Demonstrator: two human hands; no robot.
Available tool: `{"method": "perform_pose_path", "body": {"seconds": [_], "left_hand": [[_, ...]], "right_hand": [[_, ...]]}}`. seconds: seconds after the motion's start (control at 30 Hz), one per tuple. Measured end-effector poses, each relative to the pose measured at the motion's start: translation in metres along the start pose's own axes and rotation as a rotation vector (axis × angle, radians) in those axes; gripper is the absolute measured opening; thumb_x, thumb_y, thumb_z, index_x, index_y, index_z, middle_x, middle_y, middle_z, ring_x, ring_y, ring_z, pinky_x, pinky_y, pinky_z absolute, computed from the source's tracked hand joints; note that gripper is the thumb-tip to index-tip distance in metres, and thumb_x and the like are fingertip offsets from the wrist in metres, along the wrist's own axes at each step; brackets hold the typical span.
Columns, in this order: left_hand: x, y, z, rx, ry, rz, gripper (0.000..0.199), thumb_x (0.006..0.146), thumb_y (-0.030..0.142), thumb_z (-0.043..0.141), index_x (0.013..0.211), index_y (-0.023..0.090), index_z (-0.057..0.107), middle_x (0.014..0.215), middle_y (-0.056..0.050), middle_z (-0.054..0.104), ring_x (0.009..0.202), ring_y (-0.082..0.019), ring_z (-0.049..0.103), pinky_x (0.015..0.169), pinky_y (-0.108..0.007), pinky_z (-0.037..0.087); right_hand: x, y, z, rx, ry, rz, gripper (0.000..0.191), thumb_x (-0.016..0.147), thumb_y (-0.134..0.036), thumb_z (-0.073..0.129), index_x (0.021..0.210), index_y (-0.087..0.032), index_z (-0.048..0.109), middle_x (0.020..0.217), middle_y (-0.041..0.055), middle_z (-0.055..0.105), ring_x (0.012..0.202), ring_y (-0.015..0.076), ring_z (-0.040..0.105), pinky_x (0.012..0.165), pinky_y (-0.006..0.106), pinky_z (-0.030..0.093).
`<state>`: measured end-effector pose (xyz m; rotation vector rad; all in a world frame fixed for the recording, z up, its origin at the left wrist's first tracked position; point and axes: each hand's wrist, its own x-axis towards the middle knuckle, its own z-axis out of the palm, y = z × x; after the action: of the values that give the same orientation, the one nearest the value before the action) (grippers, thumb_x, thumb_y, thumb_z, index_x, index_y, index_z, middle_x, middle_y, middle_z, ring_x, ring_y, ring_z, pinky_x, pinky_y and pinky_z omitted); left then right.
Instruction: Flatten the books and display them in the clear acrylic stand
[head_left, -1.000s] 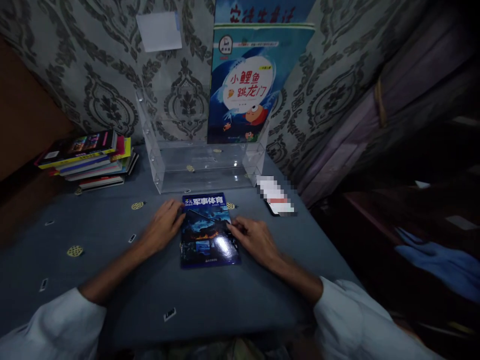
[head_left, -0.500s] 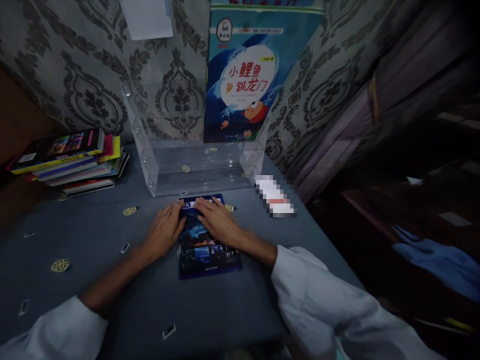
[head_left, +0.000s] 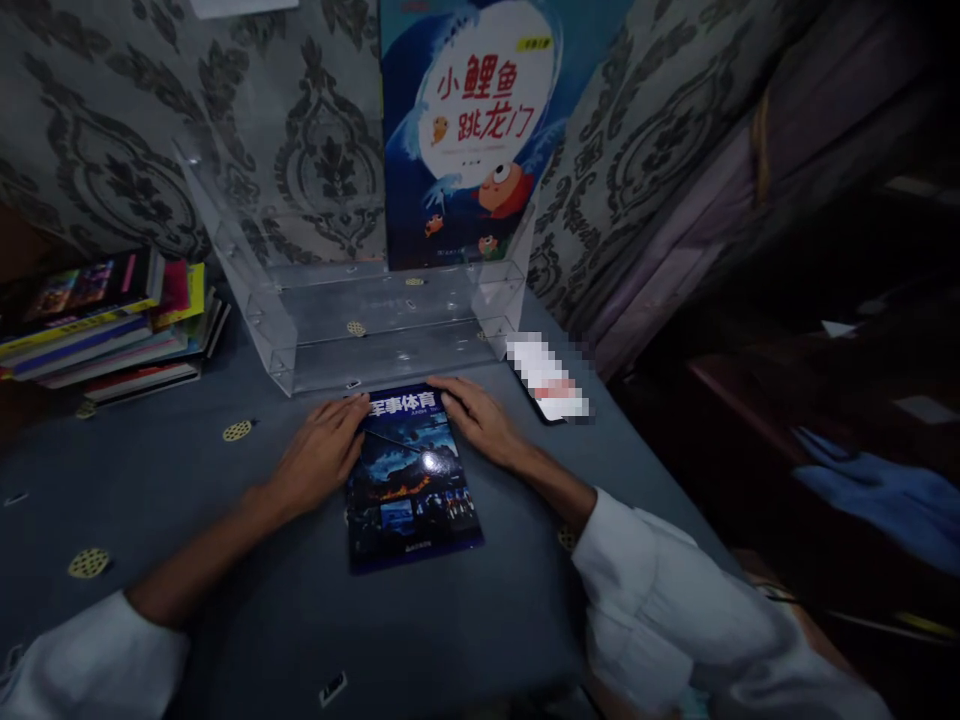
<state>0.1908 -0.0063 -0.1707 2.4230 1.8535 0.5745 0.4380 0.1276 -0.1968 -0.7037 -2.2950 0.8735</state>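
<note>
A dark blue book with white title characters and battle pictures on its cover lies on the table. My left hand rests over its upper left edge, fingers stretched out and touching the cover. At the upper right edge is my right hand, fingers extended along the border with the thumb by the cover. Neither hand is wrapped round the book. Just beyond it stands a clear acrylic rack with stepped shelves. A blue picture book with an orange fish stands upright at the rack's right side.
On the left is an uneven stack of books. A phone with a pixelated screen lies right of the rack. The grey-blue tablecloth has pineapple prints. Patterned wall covering rises behind, and blue cloth lies beyond the table's right edge.
My right hand has slid right, off the cover to the book's right edge, uncovering the title. My left hand stays at the left edge. The view has tilted down and come closer.
</note>
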Motion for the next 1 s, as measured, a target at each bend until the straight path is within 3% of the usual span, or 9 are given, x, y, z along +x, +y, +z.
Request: {"method": "perform_pose_path", "body": {"seconds": [0.23, 0.4, 0.53, 0.73, 0.87, 1.0], "left_hand": [[0.047, 0.003, 0.021, -0.103, -0.089, 0.174, 0.045, 0.095, 0.011, 0.038, 0.137, 0.016, 0.054, 0.146, -0.012, 0.058, 0.137, -0.023, 0.053, 0.116, -0.049, 0.041], [0.057, 0.018, 0.027, -0.125, -0.137, 0.286, 0.055, 0.089, 0.002, 0.038, 0.14, 0.018, 0.052, 0.147, -0.01, 0.057, 0.141, -0.02, 0.049, 0.12, -0.05, 0.037], [0.04, 0.039, 0.022, -0.152, -0.216, 0.403, 0.048, 0.093, 0.007, 0.044, 0.138, 0.017, 0.055, 0.149, -0.01, 0.056, 0.14, -0.022, 0.05, 0.12, -0.048, 0.037], [-0.009, 0.078, 0.012, -0.254, -0.343, 0.594, 0.05, 0.094, 0.003, 0.041, 0.142, 0.014, 0.051, 0.15, -0.012, 0.054, 0.145, -0.019, 0.043, 0.124, -0.043, 0.032], [-0.03, 0.088, 0.013, -0.296, -0.323, 0.624, 0.047, 0.095, 0.005, 0.045, 0.139, 0.016, 0.054, 0.152, -0.011, 0.052, 0.147, -0.019, 0.04, 0.124, -0.04, 0.032], [-0.032, 0.089, 0.014, -0.267, -0.291, 0.618, 0.054, 0.091, 0.001, 0.044, 0.142, 0.018, 0.051, 0.152, -0.009, 0.052, 0.145, -0.019, 0.044, 0.121, -0.038, 0.037]], "right_hand": [[-0.001, -0.001, -0.003, 0.101, 0.017, 0.03, 0.044, 0.106, -0.042, 0.035, 0.14, -0.023, 0.055, 0.137, 0.0097, 0.065, 0.129, 0.0224, 0.059, 0.112, 0.047, 0.046], [-0.001, 0.001, -0.002, 0.099, 0.018, 0.021, 0.045, 0.106, -0.041, 0.034, 0.14, -0.021, 0.055, 0.138, 0.0109, 0.065, 0.13, 0.0231, 0.059, 0.112, 0.049, 0.045], [0.0, 0.002, -0.001, 0.077, 0.007, 0.001, 0.044, 0.106, -0.041, 0.033, 0.139, -0.022, 0.055, 0.136, 0.01, 0.066, 0.129, 0.0223, 0.059, 0.113, 0.048, 0.043], [-0.001, 0.0, -0.002, 0.036, 0.013, -0.004, 0.041, 0.106, -0.036, 0.034, 0.137, -0.021, 0.057, 0.135, 0.0095, 0.067, 0.129, 0.0217, 0.059, 0.114, 0.047, 0.042], [-0.002, -0.003, 0.002, -0.042, 0.0, -0.008, 0.039, 0.105, -0.031, 0.037, 0.137, -0.022, 0.057, 0.135, 0.009, 0.068, 0.126, 0.021, 0.062, 0.118, 0.048, 0.037], [-0.006, -0.012, 0.007, -0.182, -0.058, -0.02, 0.039, 0.104, -0.026, 0.043, 0.14, -0.016, 0.054, 0.142, 0.0142, 0.062, 0.136, 0.0231, 0.055, 0.121, 0.053, 0.029]]}}
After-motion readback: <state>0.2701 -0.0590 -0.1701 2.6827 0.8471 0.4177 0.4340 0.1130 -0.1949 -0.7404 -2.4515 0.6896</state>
